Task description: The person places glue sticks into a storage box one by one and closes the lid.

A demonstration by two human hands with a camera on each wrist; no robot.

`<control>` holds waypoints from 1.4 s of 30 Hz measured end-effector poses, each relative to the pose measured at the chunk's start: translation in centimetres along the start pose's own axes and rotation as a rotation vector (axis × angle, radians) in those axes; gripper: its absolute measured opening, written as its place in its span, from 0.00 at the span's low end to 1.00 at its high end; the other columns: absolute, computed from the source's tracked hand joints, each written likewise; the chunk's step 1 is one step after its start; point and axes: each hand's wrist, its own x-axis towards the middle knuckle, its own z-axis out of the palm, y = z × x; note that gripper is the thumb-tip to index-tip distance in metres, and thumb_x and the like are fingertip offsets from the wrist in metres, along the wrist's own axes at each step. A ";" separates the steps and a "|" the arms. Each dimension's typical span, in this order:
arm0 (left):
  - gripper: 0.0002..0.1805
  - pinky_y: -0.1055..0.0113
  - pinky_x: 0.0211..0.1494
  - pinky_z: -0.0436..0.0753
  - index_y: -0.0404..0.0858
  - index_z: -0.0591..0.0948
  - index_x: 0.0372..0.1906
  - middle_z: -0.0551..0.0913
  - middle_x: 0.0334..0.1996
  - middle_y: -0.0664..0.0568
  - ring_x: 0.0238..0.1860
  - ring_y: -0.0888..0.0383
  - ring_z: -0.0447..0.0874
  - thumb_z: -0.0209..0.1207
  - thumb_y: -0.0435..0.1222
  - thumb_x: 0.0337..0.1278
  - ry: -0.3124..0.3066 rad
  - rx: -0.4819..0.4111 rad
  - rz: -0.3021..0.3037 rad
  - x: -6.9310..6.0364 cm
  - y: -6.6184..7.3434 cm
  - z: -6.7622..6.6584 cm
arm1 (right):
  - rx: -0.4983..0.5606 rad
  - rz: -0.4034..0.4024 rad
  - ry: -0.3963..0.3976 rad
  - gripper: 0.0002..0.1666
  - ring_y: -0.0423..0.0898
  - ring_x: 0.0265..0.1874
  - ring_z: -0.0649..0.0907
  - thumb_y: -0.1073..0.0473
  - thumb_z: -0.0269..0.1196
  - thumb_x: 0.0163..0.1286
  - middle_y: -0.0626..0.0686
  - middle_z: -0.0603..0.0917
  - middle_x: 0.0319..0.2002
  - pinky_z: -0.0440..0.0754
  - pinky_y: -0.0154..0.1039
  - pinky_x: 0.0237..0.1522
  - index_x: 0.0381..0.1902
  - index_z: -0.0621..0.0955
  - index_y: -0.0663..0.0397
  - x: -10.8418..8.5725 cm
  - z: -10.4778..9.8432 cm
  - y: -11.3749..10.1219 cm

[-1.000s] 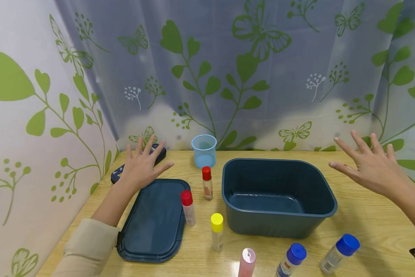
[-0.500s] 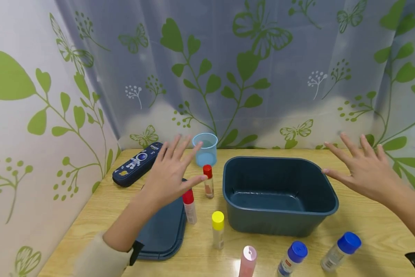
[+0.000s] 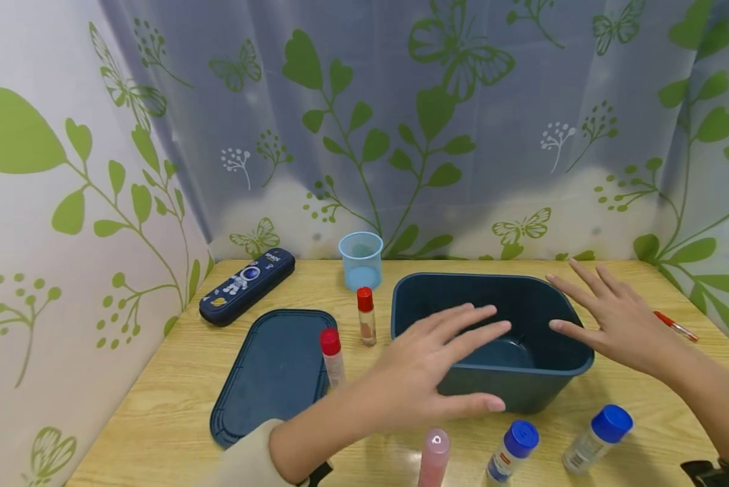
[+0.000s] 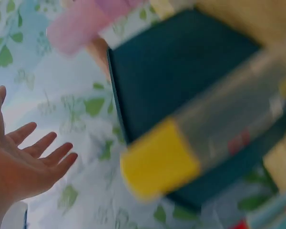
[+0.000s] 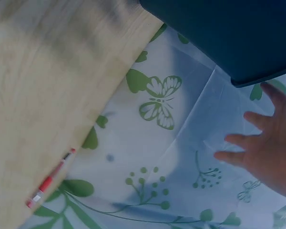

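My left hand (image 3: 422, 375) hovers with spread fingers over the front left part of a dark teal bin (image 3: 492, 396), holding nothing. My right hand (image 3: 623, 325) is spread above the bin's right rim, also empty. In front of the bin are a pink bottle (image 3: 434, 460) and two blue-capped bottles (image 3: 513, 450) (image 3: 596, 439). Two red-capped bottles (image 3: 366, 321) (image 3: 334, 362) stand left of the bin. In the left wrist view a yellow-capped bottle (image 4: 162, 157) looms close and blurred; the head view hides it behind my left arm.
A dark teal lid (image 3: 276, 372) lies at the left, with a space-print case (image 3: 247, 287) behind it. A light blue cup (image 3: 362, 264) stands near the back edge. A red pen (image 3: 676, 326) lies at the right. Patterned curtains border the table.
My left hand has swept rightward from above the lid and case to the bin. My right hand has shifted slightly left, and the red pen shows beside it. Both hands remain empty.
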 end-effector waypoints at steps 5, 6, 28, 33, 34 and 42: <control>0.36 0.66 0.67 0.51 0.51 0.57 0.70 0.51 0.68 0.66 0.66 0.70 0.45 0.57 0.48 0.59 -0.149 -0.277 -0.028 1.9 1.3 1.5 | 0.235 0.010 -0.082 0.42 0.73 0.63 0.44 0.50 0.59 0.66 0.63 0.41 0.70 0.49 0.76 0.47 0.72 0.53 0.42 -0.2 0.7 0.4; 0.35 0.66 0.66 0.52 0.52 0.58 0.70 0.52 0.68 0.67 0.66 0.71 0.45 0.57 0.47 0.59 -0.174 -0.325 -0.035 2.2 1.4 1.8 | 0.285 0.008 -0.094 0.41 0.73 0.63 0.44 0.52 0.59 0.66 0.62 0.41 0.70 0.50 0.77 0.46 0.72 0.53 0.43 -0.2 0.8 0.5; 0.25 0.84 0.47 0.70 0.41 0.70 0.62 0.73 0.57 0.62 0.46 0.80 0.70 0.57 0.30 0.59 -0.482 -0.922 -0.226 7.4 1.3 7.2 | 0.612 -0.017 -0.109 0.34 0.76 0.59 0.53 0.64 0.50 0.71 0.64 0.45 0.69 0.58 0.74 0.41 0.72 0.53 0.48 -1.2 2.4 1.4; 0.25 0.84 0.46 0.70 0.41 0.70 0.62 0.73 0.58 0.62 0.46 0.80 0.69 0.57 0.29 0.59 -0.519 -0.933 -0.238 8.0 1.5 7.5 | 0.629 -0.016 -0.116 0.34 0.76 0.59 0.53 0.64 0.49 0.72 0.65 0.45 0.69 0.60 0.73 0.42 0.72 0.52 0.49 -1.2 2.5 1.4; 0.25 0.84 0.46 0.70 0.40 0.70 0.62 0.73 0.58 0.62 0.46 0.79 0.70 0.57 0.29 0.59 -0.526 -0.940 -0.241 8.1 1.6 7.6 | 0.637 -0.017 -0.117 0.34 0.76 0.59 0.53 0.64 0.49 0.72 0.65 0.45 0.69 0.59 0.73 0.42 0.72 0.52 0.49 -1.3 2.5 1.4; 0.24 0.84 0.46 0.70 0.38 0.70 0.62 0.72 0.59 0.57 0.48 0.78 0.71 0.55 0.28 0.60 -0.548 -0.963 -0.242 8.7 1.6 8.3 | 0.660 -0.016 -0.101 0.33 0.74 0.60 0.53 0.65 0.48 0.72 0.67 0.48 0.68 0.58 0.72 0.45 0.72 0.53 0.50 -1.3 2.9 1.5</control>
